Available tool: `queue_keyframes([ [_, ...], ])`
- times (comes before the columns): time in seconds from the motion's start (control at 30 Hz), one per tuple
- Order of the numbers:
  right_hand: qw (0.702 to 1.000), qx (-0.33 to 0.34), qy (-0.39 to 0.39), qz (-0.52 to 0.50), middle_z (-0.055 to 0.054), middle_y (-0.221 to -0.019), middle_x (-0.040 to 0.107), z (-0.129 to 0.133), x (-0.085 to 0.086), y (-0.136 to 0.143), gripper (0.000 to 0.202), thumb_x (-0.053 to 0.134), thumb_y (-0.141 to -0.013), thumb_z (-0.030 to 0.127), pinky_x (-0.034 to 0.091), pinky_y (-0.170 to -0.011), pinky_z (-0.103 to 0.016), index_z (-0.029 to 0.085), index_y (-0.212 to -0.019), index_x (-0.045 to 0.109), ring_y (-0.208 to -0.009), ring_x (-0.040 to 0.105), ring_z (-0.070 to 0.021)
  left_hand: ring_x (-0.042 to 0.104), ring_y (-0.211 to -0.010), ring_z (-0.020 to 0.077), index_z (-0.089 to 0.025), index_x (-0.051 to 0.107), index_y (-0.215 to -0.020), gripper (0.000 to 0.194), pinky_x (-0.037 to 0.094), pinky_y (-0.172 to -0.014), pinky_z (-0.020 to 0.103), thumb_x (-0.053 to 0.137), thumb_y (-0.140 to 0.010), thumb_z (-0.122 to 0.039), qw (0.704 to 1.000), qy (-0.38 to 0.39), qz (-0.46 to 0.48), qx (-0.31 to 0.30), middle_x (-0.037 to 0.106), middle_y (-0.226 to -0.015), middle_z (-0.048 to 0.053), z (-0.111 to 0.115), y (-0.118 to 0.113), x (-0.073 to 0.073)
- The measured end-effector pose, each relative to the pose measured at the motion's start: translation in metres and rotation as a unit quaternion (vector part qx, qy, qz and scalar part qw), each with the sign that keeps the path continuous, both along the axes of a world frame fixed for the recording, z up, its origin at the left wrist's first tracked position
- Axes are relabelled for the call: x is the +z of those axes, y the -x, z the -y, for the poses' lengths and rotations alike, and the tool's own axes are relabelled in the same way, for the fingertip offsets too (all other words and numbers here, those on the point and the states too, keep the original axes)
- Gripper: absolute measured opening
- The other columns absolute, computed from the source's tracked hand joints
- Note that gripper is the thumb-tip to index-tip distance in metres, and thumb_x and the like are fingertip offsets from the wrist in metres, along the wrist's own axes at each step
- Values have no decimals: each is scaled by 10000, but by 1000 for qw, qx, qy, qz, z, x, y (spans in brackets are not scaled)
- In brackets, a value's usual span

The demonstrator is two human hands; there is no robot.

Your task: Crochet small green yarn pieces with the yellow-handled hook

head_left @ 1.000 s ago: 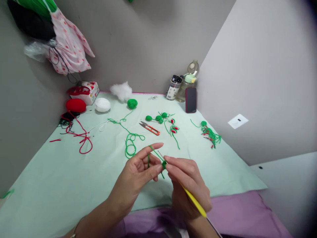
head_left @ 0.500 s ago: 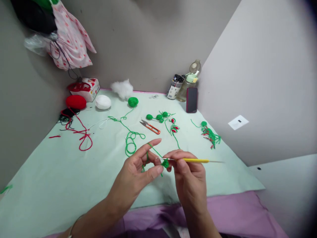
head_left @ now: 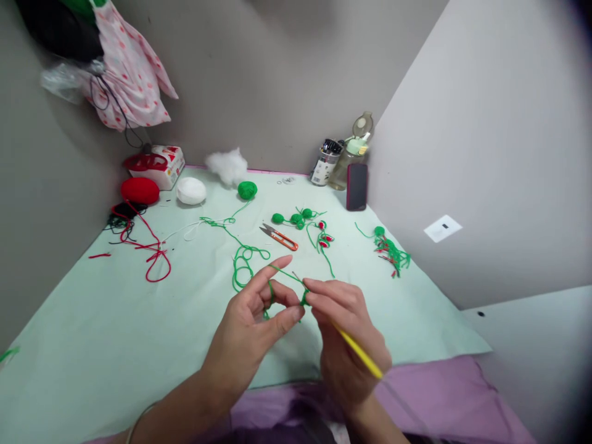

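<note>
My left hand (head_left: pixel 256 320) pinches the edge of a small green crochet piece (head_left: pixel 304 298) between thumb and fingers. Green yarn (head_left: pixel 271 290) loops round its fingers and runs over the raised index finger to the piece. In my right hand (head_left: pixel 349 333) is a yellow-handled crochet hook (head_left: pixel 361 353), closed in the fingers. Its metal tip shows just above the piece, and the handle slants down to the right. The right fingertips partly cover the piece. Behind the hands, loose green yarn leads back to a green ball of yarn (head_left: pixel 247 190).
Orange thread snips (head_left: pixel 280 237) lie beyond the hands. Near them are green crocheted balls (head_left: pixel 297 219) and red-and-green pieces (head_left: pixel 324 236). Red yarn (head_left: pixel 140 191), white yarn (head_left: pixel 191 191) and stuffing (head_left: pixel 227 165) sit at the back left. A phone (head_left: pixel 357 187) leans against a bottle (head_left: pixel 345 163); yarn scraps (head_left: pixel 393 254) lie right.
My right hand has turned, swinging the hook from nearly level to a steep slant with its handle end lower. Its fingers now cover more of the green piece. My left hand has barely moved.
</note>
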State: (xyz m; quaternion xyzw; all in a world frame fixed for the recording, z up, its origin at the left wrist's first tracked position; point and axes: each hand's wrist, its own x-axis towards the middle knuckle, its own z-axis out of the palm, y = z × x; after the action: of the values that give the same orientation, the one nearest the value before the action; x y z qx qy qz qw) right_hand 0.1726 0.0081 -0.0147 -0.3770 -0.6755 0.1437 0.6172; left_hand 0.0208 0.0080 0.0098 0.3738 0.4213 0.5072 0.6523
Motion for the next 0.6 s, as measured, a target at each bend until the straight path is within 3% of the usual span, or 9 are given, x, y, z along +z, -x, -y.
queue_keyframes([
  [0.13,961,131,144,-198,-30,-1013,840,-9,5,-2,172,698,-1009,246,580,-792,-349,348,-1031,834,-904,717,-203,612,-911,149,-343,707,-1367,562,479,-902,298,883,-838,-269,998,22,55,-21,675,-907,-39,-2,5,1],
  [0.23,923,169,207,-276,-32,-940,838,-14,8,-5,97,752,-975,332,557,-682,-287,302,-949,840,-706,649,-148,610,-924,150,-350,747,-1321,505,477,-921,303,880,-842,-258,997,25,68,-27,670,-911,-34,-2,6,1],
  [0.37,905,178,229,-312,-39,-848,810,-15,13,-5,157,763,-958,371,550,-624,-279,248,-883,825,-611,613,-132,592,-931,155,-353,773,-1284,446,467,-937,309,870,-855,-275,998,19,58,-28,666,-916,-28,-1,6,1],
  [0.6,916,187,218,-281,-29,-858,810,-11,14,-9,195,675,-1026,345,563,-666,-258,239,-916,797,-670,658,-132,573,-909,156,-361,788,-1254,402,464,-900,295,860,-865,-293,998,17,47,-31,649,-886,-28,-1,7,2],
])
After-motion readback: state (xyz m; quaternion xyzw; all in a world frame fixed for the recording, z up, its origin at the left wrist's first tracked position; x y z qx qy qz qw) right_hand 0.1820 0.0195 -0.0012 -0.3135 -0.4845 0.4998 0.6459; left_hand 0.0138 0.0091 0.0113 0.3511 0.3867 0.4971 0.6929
